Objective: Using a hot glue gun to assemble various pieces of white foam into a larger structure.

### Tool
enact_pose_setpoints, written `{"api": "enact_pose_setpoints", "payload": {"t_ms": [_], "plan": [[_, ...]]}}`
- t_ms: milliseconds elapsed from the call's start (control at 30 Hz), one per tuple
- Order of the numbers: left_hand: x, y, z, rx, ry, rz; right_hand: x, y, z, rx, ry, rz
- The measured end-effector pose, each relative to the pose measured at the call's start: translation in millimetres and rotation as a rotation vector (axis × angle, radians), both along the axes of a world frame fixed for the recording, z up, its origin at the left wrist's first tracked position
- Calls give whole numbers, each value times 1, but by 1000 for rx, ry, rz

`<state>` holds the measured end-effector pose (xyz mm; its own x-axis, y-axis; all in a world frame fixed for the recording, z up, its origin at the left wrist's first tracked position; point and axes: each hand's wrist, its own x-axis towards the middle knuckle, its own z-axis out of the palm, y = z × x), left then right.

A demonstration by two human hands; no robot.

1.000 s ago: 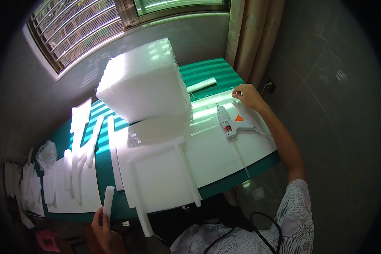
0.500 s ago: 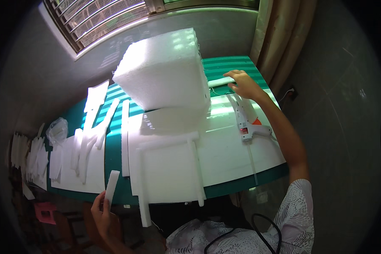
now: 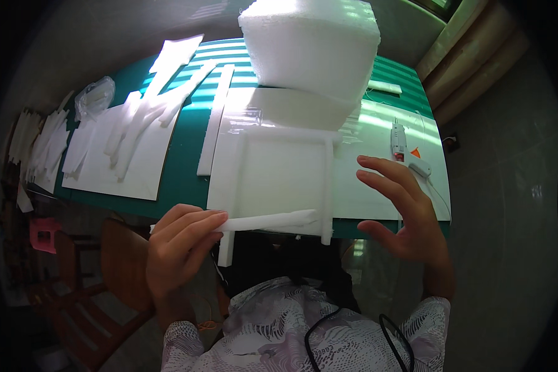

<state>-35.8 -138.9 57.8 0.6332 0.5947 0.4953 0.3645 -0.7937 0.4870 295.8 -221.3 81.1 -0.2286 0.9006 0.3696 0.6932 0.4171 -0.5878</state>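
Note:
My left hand (image 3: 183, 245) pinches one end of a white foam strip (image 3: 270, 221), which points right across the front of a white foam sheet (image 3: 282, 177). Along that sheet's left, right and far edges run raised foam strips, like a shallow frame. My right hand (image 3: 400, 208) is held up to the right of the frame, fingers spread and nothing in them. Beyond it, a white hot glue gun (image 3: 400, 146) with an orange trigger lies on a white board (image 3: 372, 198). Behind the frame stands a large white foam block (image 3: 313, 49).
A long foam strip (image 3: 217, 124) lies left of the frame on the green table (image 3: 192, 149). More loose strips (image 3: 130, 124) rest on another board, near a clear plastic bag (image 3: 95, 98). A short strip (image 3: 385, 87) is at the far right. Wooden chairs (image 3: 124, 260) stand at lower left.
My left hand has brought its strip right, turning it nearly level over the frame's front. My right hand has come back from the far strip toward me. The whole view has shifted.

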Motion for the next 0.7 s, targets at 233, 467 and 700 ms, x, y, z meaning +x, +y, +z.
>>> {"api": "enact_pose_setpoints", "payload": {"t_ms": [233, 467, 700], "plan": [[39, -18, -20, 37, 2, -310, -41, -43, -18, 72, -137, 64], [2, -4, -32, -150, -276, -144, -15, -97, -28, -115, 20, -163], [-51, 1, -95, -230, -185, 209, 17, -149, -56, -184, 330, -457]]}}
